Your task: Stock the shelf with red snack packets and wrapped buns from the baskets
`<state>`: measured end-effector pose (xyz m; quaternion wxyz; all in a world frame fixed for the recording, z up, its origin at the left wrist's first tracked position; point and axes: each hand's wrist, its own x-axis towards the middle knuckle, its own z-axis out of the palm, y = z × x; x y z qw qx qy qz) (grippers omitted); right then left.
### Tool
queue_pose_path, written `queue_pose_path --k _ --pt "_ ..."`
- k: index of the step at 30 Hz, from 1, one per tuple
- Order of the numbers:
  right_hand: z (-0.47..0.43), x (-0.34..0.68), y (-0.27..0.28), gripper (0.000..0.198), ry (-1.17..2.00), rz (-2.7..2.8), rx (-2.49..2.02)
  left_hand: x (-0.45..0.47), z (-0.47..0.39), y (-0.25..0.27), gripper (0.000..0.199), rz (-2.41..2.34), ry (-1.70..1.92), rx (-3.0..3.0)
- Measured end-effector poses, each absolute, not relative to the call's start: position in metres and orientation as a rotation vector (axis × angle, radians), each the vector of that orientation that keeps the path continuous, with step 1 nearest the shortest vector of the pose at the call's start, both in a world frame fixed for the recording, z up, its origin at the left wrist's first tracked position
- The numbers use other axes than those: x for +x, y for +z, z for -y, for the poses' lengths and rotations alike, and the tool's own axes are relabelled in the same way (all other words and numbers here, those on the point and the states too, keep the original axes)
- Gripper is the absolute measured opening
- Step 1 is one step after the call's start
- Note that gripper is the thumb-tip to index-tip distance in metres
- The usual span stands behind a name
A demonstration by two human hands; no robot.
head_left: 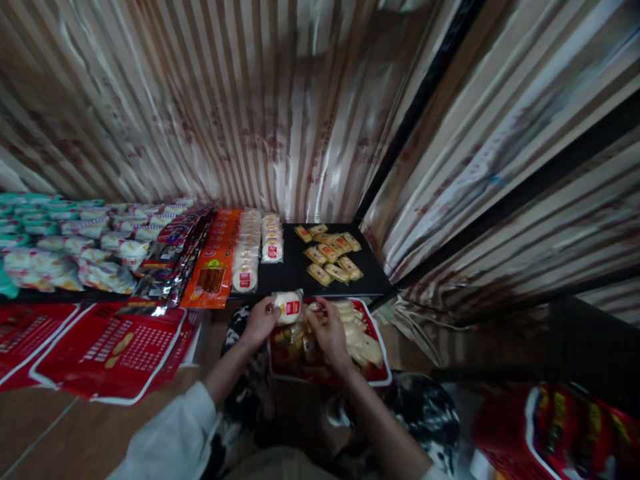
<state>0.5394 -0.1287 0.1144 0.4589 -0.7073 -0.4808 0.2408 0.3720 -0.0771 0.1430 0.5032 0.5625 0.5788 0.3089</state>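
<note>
My left hand (262, 321) pinches a clear-wrapped round white snack cake (288, 307) with a red label by its left side. The cake is held above the left back corner of a red box with a white rim (386, 363). Just right of the cake, over the box, is my right hand (327, 332), its fingers curled in. What those fingers hold, if anything, is hidden. Inside the box, pale wrapped pieces (361, 339) lie on the right. Darker, yellowish packets (295, 343) fill the left part, partly behind my right hand.
On the black shelf (295, 277) lie rows of white cakes (245, 257), several yellow packets (327, 252), an orange packet (213, 260) and many bagged snacks (105, 247). Red printed packaging (115, 347) hangs below. Another red box (540, 427) stands lower right. Striped sheeting (250, 100) backs the shelf.
</note>
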Motion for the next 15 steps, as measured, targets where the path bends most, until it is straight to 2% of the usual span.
queue_pose_path --k 3,7,10,12,15 --pt "0.116 0.543 0.132 0.043 0.534 1.481 -1.633 0.363 0.063 0.154 0.02 -1.332 0.558 1.664" --pt "0.095 0.542 0.142 0.043 0.718 1.745 -1.577 0.358 0.048 0.172 0.025 -1.288 0.465 1.849" --pt "0.081 0.542 0.14 0.035 0.792 1.8 -1.65 0.357 0.037 0.181 0.027 -1.255 0.436 1.89" --pt "0.072 0.541 0.135 0.029 0.858 1.731 -1.667 0.358 0.033 0.183 0.03 -1.296 0.462 1.936" --pt "0.055 0.54 0.128 0.024 0.987 1.552 -1.61 0.363 0.033 0.18 0.037 -1.463 0.688 2.045"
